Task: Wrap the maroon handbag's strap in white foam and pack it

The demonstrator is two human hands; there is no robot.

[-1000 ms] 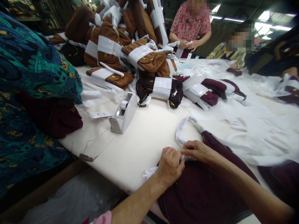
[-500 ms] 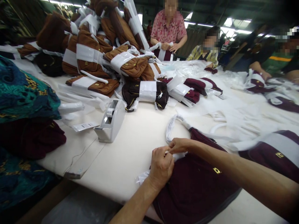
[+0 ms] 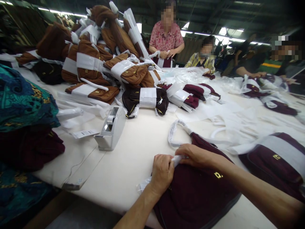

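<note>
While the maroon bag [image 3: 197,190] lay on the tabletop [image 3: 124,175], head view, left hand [image 3: 162,171] and right hand [image 3: 193,155] were clamped on white wrapping [image 3: 177,160]. Seemingly partway: strap loop [image 3: 170,136] covered, no band visible, unlike the neighbouring bag [image 3: 271,163].

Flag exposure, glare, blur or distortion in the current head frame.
Head view: bright overhead patches wash out against the dark roof; head view: white band on a brown bag shines; head view: left hand and right hand fairly clear, maroon bag dark, little fabric detail; head view: wide-angle stretch towards edges.
</note>
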